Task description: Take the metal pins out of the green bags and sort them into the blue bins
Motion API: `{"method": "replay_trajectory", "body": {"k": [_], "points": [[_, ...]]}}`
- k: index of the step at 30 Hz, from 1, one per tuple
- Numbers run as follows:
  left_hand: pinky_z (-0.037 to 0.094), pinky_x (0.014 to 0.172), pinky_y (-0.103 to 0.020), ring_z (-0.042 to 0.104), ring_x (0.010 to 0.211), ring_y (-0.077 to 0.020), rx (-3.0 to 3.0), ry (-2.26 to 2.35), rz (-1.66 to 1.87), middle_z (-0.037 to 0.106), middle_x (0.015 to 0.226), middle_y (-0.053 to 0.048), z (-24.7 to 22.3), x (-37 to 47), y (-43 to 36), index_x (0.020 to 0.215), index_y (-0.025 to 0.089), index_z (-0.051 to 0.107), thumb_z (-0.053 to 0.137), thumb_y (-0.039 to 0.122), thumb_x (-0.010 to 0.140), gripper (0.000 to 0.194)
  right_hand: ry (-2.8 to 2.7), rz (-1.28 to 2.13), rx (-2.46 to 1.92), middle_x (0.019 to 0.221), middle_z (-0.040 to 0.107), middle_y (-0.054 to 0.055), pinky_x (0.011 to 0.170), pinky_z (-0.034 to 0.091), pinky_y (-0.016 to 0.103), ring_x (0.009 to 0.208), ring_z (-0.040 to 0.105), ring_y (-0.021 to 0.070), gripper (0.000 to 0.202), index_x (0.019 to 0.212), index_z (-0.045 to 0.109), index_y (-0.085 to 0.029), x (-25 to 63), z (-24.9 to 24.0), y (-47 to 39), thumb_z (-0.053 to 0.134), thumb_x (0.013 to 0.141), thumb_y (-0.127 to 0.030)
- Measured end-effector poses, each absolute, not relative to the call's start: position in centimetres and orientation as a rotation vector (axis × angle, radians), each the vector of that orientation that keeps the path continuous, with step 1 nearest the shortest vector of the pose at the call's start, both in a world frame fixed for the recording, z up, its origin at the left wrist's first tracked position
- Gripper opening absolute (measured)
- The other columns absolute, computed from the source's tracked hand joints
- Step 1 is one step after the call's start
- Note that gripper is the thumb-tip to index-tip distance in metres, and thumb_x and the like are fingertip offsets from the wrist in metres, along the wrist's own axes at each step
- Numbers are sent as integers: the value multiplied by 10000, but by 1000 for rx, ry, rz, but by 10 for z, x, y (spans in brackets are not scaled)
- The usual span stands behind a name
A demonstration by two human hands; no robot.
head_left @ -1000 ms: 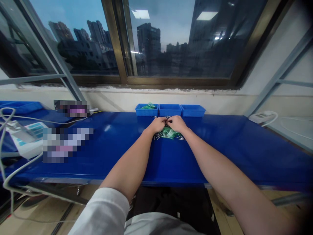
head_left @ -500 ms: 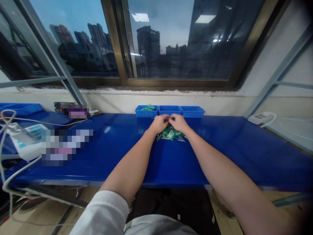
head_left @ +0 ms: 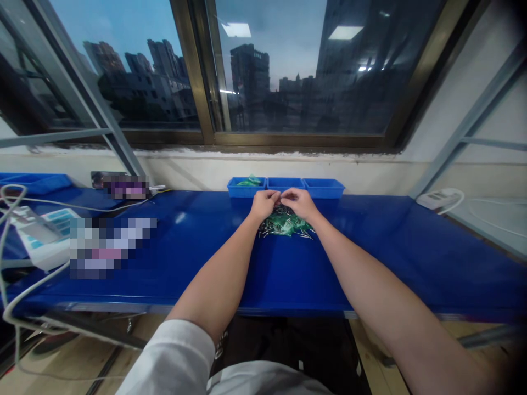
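My left hand (head_left: 264,204) and my right hand (head_left: 300,203) meet above a pile of thin metal pieces, like screws or pins (head_left: 268,226), on the blue table. Both hands have their fingers bent and pinched together, the fingertips almost touching. Whatever they pinch is too small to make out. Crumpled green plastic bags (head_left: 288,224) lie on and among the metal pieces, just below my hands. Right behind my fingers stands a blue bin with three compartments (head_left: 325,189); its left compartment holds a green plastic bag (head_left: 251,181).
The blue table (head_left: 197,274) runs along the wall under a window. At the left are a white device with a light-blue panel (head_left: 51,230), loose white cables (head_left: 8,291), a phone-like object (head_left: 99,180) and another blue bin (head_left: 37,182). A white power strip (head_left: 438,197) lies at the right.
My hands have drawn slightly apart. The right hand's fingers are now more stretched out and arched, and more of the metal pile shows beneath.
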State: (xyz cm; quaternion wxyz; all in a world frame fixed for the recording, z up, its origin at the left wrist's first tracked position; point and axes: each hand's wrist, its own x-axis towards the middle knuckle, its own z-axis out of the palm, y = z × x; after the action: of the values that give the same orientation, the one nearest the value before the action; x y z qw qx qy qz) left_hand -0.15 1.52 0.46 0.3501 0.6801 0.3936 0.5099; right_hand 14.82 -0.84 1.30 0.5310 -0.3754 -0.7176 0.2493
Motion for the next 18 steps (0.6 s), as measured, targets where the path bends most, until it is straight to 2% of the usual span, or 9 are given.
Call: {"method": "replay_trajectory", "body": {"k": [4, 7, 10, 13, 18], "points": [[478, 604, -250, 582, 574, -137, 1767, 1056, 1292, 638, 608, -28, 4, 0, 15, 795, 109, 681, 558, 399, 779, 316, -1737, 527, -969, 728, 687, 41, 703, 461, 306, 696, 608, 175, 156, 717, 677, -156, 152, 14, -10, 616, 676, -293], [484, 708, -267, 624, 715, -163, 1771, 1228, 1389, 684, 783, -57, 5, -1, 15, 993, 126, 653, 538, 414, 806, 362, -1747, 318, -1105, 781, 697, 50, 732, 459, 311, 731, 607, 183, 179, 769, 692, -158, 155, 13, -11, 578, 701, -278], [466, 816, -289, 627, 862, -182, 1692, 1457, 1494, 681, 959, -81, 9, -6, 15, 1161, 140, 565, 514, 369, 831, 405, -1782, 30, -1270, 930, 687, 65, 864, 422, 362, 901, 569, 222, 252, 903, 687, -167, 158, 12, -11, 559, 704, -255], [453, 853, -299, 621, 911, -193, 1666, 1599, 1472, 680, 983, -79, 13, -11, 14, 1137, 151, 570, 509, 324, 832, 356, -1815, -126, -1453, 1135, 619, 90, 924, 365, 446, 1067, 466, 294, 409, 1091, 631, -167, 163, 11, -8, 562, 707, -287], [445, 871, -310, 609, 976, -212, 1772, 1689, 1321, 678, 1009, -84, 11, -13, 14, 1088, 167, 589, 527, 296, 804, 318, -1875, -103, -1648, 1376, 428, 97, 917, 324, 521, 1153, 353, 368, 628, 1300, 469, -193, 173, 6, 1, 582, 706, -362]]}}
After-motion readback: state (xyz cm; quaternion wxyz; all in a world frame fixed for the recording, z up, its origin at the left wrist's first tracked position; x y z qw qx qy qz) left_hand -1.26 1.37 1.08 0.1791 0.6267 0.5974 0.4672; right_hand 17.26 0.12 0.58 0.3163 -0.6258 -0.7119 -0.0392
